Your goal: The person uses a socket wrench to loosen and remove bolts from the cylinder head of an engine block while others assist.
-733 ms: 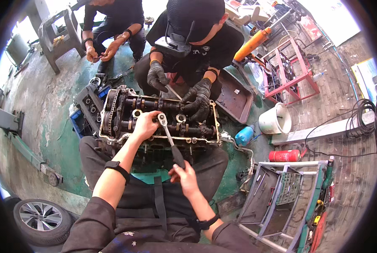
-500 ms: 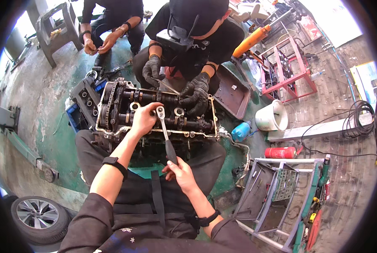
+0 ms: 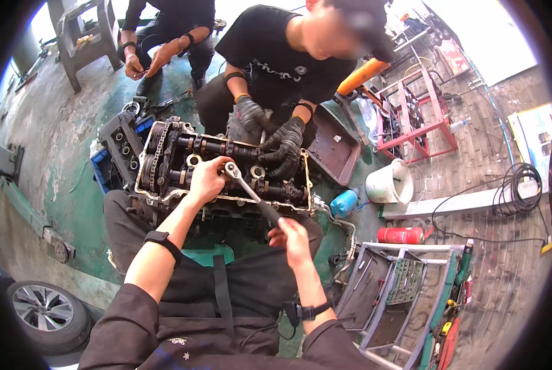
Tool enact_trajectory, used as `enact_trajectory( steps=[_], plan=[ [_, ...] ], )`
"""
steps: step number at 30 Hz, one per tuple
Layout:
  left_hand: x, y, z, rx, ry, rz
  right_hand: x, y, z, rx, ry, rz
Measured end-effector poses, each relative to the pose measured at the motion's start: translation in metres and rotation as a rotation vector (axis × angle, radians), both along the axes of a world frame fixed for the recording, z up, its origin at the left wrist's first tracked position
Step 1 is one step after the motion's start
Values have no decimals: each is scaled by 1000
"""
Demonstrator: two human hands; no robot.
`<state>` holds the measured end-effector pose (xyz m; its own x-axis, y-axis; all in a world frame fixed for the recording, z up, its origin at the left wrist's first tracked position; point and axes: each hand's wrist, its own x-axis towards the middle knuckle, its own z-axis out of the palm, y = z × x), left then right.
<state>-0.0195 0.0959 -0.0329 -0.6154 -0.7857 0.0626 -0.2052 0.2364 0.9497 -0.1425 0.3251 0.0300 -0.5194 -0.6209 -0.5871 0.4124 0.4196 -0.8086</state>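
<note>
Far to my right, at the picture's edge, a white and yellow carton [image 3: 535,145] with blue print sits on the brick floor. Up beyond the red metal frame lies a flat red board [image 3: 453,57], sign-like. I see no screens, and any labels are too small to tell.

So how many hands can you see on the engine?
4. The wearer's left hand presses the ratchet head, the right hand holds its handle. The facing person's two gloved hands rest on the engine. Another person's hands are farther back.
</note>
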Motion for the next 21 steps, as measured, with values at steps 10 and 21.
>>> enact_trajectory(
  steps=[10, 21],
  plan=[
    [-3, -4, 20, -160, -110, -19, 112, -39, 13, -30, -163, 415],
    [7, -9, 14, -114, -174, 6, -3, -5, 22, 92, 72, 124]
  ],
)
